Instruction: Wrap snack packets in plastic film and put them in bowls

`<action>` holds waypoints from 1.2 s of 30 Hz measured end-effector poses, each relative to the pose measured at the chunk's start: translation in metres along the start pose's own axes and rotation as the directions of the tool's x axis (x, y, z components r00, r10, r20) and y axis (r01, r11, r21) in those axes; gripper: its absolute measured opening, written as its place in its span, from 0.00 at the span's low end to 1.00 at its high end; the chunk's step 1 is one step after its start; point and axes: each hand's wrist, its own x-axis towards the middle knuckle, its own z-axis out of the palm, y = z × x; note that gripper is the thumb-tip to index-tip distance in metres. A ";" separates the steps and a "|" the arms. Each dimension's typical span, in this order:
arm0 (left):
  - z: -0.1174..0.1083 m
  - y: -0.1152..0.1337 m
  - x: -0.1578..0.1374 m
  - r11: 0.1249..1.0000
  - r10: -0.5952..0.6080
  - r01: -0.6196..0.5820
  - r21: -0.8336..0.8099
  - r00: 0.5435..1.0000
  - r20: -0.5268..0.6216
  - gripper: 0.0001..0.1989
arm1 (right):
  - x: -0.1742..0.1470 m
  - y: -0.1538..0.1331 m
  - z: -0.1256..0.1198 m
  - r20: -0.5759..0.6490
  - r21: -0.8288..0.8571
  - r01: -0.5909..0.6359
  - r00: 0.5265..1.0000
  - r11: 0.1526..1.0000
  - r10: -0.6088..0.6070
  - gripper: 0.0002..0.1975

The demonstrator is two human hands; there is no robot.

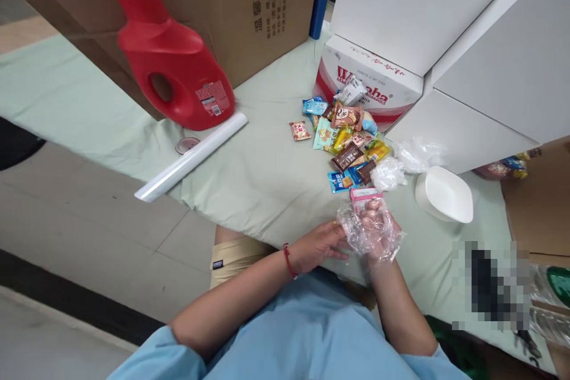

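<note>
So the step in hand is looking like sorting out a crinkly clear bag. It's sitting around the right hand, whose fingers are curling under the film; can't tell if they're pinching anything. A pink box is lying right by those fingertips. The left hand is keeping its fingers partly spread beside the bag; can't tell if it's pinching the edge. I'm guessing the next move is calling for a light fingertip hold on thin film. Labels: the white-and-red carton is showing "W…haha", partly covered; the brown cardboard box is reading "温馨提示"; one snack wrapper is flashing a "Q".
</note>
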 end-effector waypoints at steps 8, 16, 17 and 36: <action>-0.010 -0.001 0.011 0.992 0.055 -0.082 -0.094 0.963 -0.265 0.28 | -0.014 -0.003 -0.013 -0.052 -0.020 0.134 0.989 0.991 -0.135 0.07; -0.024 0.008 0.009 0.900 0.436 -0.324 0.293 0.713 -0.549 0.24 | -0.018 -0.014 -0.024 -0.064 -0.181 0.260 0.959 0.948 -0.275 0.10; -0.026 0.009 0.009 0.883 0.467 -0.331 0.332 0.677 -0.569 0.24 | -0.018 -0.015 -0.026 -0.076 -0.200 0.258 0.958 0.945 -0.278 0.11; -0.032 0.030 0.061 0.778 0.592 -0.275 0.565 0.624 -0.511 0.18 | -0.082 -0.094 0.025 -0.072 -0.314 0.482 0.847 0.818 -0.527 0.06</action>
